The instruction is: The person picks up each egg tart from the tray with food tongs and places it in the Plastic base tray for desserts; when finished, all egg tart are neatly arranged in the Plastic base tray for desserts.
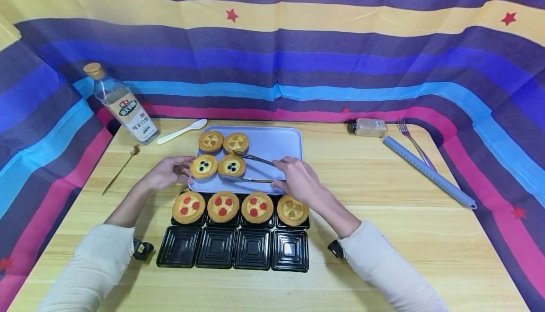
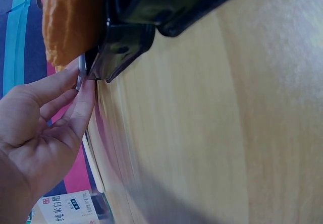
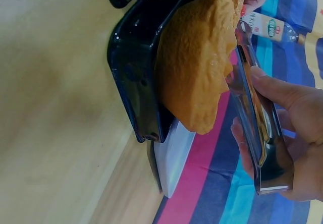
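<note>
A lavender tray (image 1: 276,144) holds two yellow-topped tarts at its back and two blueberry tarts in front. My right hand (image 1: 298,179) grips metal tongs (image 1: 255,159), whose arms straddle the right blueberry tart (image 1: 232,165). My left hand (image 1: 170,172) touches the tray's left edge beside the other blueberry tart (image 1: 203,166). In the left wrist view the fingers (image 2: 81,108) lie fairly straight against that edge. A black compartment tray (image 1: 251,250) carries several tarts in its far row. In the right wrist view one tart (image 3: 194,62) sits beside the tongs (image 3: 257,128).
A vinegar bottle (image 1: 123,106) and a white spoon (image 1: 183,130) stand at the back left, with a thin gold stick (image 1: 121,167) nearer. A spice jar (image 1: 368,127), a fork (image 1: 413,144) and a long grey roll (image 1: 427,172) lie at the right. Striped cloth walls in the table.
</note>
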A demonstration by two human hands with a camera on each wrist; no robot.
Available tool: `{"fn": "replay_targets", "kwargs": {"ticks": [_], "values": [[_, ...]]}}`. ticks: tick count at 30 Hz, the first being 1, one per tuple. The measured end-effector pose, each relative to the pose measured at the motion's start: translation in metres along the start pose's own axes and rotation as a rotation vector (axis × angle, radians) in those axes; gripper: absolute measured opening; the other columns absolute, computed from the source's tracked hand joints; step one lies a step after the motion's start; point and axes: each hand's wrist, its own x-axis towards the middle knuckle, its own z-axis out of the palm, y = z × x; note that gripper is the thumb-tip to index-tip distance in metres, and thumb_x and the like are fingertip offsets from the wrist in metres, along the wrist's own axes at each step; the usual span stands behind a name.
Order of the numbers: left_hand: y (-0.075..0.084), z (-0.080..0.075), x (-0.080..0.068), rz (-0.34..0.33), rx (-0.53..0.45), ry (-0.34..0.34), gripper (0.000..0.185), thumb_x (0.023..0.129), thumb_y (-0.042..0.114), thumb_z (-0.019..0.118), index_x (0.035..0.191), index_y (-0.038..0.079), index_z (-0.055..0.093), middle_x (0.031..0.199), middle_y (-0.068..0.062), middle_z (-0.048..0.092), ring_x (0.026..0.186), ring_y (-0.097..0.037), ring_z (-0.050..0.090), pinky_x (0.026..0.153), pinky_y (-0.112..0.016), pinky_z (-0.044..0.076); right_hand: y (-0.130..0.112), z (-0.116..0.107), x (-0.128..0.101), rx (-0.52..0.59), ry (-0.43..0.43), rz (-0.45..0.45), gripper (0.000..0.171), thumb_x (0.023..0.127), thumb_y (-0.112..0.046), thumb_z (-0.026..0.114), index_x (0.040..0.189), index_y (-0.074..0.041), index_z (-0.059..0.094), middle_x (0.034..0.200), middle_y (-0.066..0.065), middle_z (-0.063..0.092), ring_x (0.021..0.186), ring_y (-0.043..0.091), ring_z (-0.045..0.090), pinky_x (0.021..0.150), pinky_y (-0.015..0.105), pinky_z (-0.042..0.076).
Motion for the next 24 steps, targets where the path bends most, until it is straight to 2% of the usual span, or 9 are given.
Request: {"fn": "replay_targets", "kwargs": {"ticks": [11,24], "values": [[-0.001,0.0,0.001,-0.011,0.008,0.007,0.076,0.079,0.0,0.069,0.144,-0.007,0.03,0.126,-0.029,0.05,0.098,-0.021,0.059,0.076,-0.019,0.054,0.001,-0.002,-0.002,0.011,0.043,-0.017,0.057,0.077,-0.03,0.078,0.124,-0.004,0.061,0.111,0.013,0.068,0.097,0.026,0.066,0.08,0.034,0.057],[0.0,0.0,0.002,-0.021,0.002,0.007,0.077,0.079,0.0,0.07,0.145,-0.006,0.029,0.127,-0.029,0.049,0.103,-0.028,0.058,0.077,-0.02,0.055,0.007,-0.013,-0.011,0.032,0.071,-0.034,0.057,0.077,-0.03,0.078,0.124,-0.004,0.061,0.113,0.013,0.067,0.095,0.026,0.067,0.082,0.036,0.057]]}}
